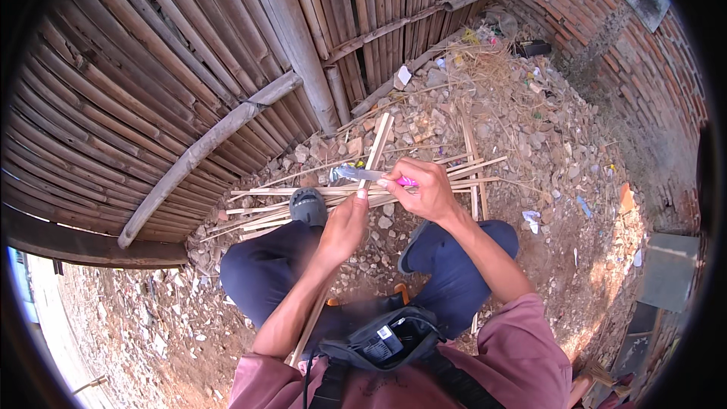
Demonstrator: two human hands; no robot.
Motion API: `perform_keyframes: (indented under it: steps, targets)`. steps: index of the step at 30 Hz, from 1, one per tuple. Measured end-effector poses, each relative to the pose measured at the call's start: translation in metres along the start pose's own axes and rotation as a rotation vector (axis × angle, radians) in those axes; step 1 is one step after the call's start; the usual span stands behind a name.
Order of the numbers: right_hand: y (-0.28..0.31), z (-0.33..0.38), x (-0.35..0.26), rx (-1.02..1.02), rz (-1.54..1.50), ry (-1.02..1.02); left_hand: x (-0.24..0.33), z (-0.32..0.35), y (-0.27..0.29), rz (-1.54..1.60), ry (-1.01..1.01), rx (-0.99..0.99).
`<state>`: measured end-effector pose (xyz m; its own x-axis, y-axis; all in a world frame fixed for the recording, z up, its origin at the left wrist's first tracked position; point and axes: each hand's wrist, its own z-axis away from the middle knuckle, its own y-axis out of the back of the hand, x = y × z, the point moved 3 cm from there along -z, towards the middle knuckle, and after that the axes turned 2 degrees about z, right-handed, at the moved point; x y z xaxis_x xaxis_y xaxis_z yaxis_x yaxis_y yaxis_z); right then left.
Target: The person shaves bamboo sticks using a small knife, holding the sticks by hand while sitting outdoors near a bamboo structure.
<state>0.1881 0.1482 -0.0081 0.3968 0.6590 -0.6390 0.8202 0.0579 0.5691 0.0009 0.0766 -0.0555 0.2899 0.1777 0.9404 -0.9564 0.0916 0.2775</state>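
My left hand (344, 223) grips a long thin bamboo strip (377, 144) that runs from my lap up and away toward the fence. My right hand (426, 189) holds a knife with a pink handle (407, 181); its blade (350, 173) lies across the strip just above my left thumb. Both hands are close together above my knees. I am sitting on the ground with dark blue trousers and dark shoes.
Several split bamboo strips (303, 195) lie on the rubble in front of my feet. A bamboo fence (189, 53) stands at the left and back, a brick wall (606, 23) at the right. A black pouch (382, 341) hangs at my chest. Stones and litter cover the ground.
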Motion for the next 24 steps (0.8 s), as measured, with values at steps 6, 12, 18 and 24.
perform_keyframes:
  steps: [6,12,18,24]
  targets:
    - [0.000,-0.001,0.002,0.012,-0.002,-0.001,0.006,0.000,-0.001,-0.168,0.016,0.076]
    - [0.009,-0.010,0.010,0.091,0.121,-0.052,0.013,0.003,0.006,-0.174,0.030,0.082]
    - [0.015,-0.014,0.037,0.250,0.228,-0.123,0.013,0.001,0.006,-0.193,0.013,0.052]
    - [0.100,-0.012,0.110,0.558,0.044,-0.478,0.004,0.003,0.025,-0.061,-0.075,0.044]
